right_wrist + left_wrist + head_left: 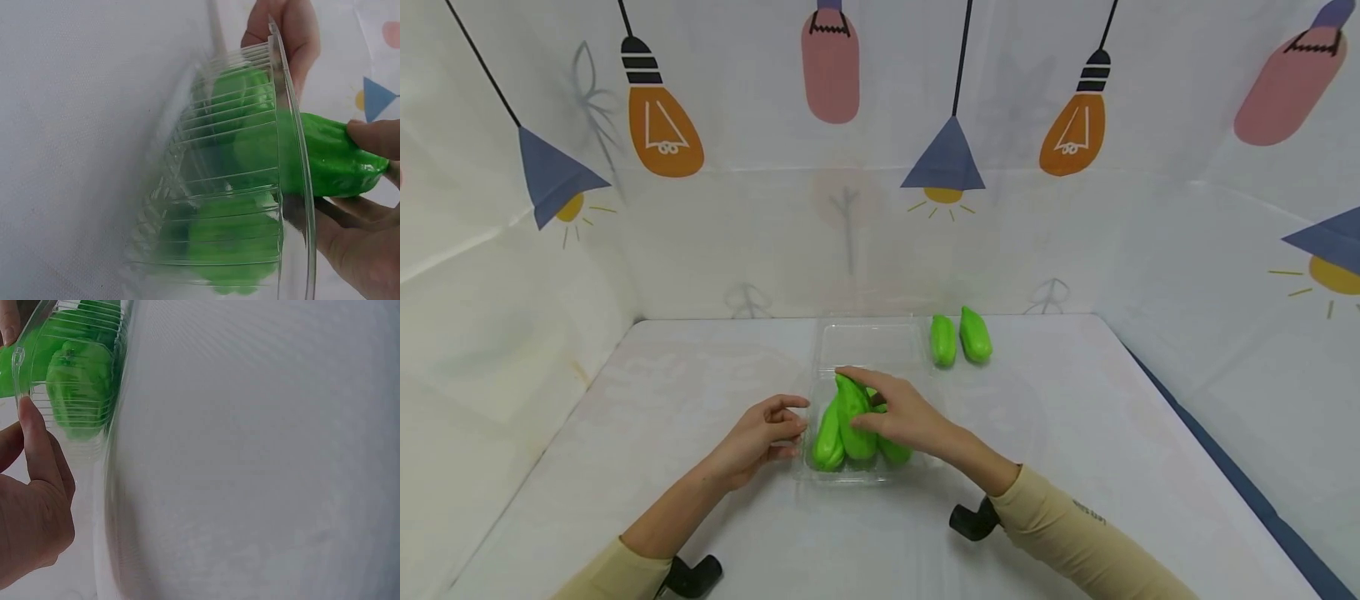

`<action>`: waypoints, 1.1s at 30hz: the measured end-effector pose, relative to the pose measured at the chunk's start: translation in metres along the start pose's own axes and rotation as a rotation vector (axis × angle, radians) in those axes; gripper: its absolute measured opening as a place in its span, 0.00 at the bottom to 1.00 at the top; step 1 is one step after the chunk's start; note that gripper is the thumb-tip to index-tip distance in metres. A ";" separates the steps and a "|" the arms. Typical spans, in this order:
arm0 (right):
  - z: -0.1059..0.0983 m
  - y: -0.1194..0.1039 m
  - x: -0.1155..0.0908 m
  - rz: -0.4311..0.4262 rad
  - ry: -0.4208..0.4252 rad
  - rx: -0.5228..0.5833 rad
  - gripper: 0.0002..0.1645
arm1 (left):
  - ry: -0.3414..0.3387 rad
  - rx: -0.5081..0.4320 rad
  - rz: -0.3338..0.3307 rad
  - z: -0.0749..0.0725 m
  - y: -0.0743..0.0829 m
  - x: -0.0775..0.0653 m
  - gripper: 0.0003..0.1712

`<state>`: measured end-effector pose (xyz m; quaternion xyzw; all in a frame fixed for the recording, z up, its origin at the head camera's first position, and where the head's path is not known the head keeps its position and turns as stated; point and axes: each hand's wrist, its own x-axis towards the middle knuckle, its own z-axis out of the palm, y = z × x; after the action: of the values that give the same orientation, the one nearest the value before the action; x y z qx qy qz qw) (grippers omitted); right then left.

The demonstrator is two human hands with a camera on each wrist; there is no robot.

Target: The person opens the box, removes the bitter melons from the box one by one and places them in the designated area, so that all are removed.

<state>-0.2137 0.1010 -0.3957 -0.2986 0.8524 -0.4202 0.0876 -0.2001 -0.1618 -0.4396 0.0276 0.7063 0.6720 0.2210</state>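
A clear plastic clamshell box [807, 471] lies on the white table with its lid [872, 335] folded back. Inside it rest bright green, elongated vegetables with ridged sides, one at the left [828, 437] and another at the right [895, 450]. My right hand [906, 412] holds a further green vegetable [852, 417] between thumb and fingers, tilted, its lower end down in the box and its upper end above the rim in the right wrist view. At the box's left side is my left hand [763, 437], fingers loosely bent, a fingertip [28, 409] right at the rim.
Two more green vegetables, one [943, 340] beside the other [976, 335], lie at the back, right of the lid. A white printed curtain [872, 250] stands behind the table. Black wrist-worn devices hang below the left [696, 575] and right [973, 521] forearms.
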 end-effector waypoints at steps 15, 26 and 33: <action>0.001 0.000 -0.002 0.053 0.068 0.062 0.35 | 0.007 -0.006 0.000 0.001 -0.001 0.000 0.30; -0.004 0.003 -0.003 0.009 0.096 0.079 0.37 | 0.012 -0.007 -0.004 0.001 0.000 0.000 0.31; -0.012 0.006 -0.005 0.023 0.137 0.092 0.36 | 0.017 -0.004 -0.008 0.001 0.000 0.000 0.31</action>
<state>-0.2166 0.1145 -0.3935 -0.2549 0.8395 -0.4775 0.0474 -0.1995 -0.1609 -0.4396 0.0189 0.7069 0.6727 0.2178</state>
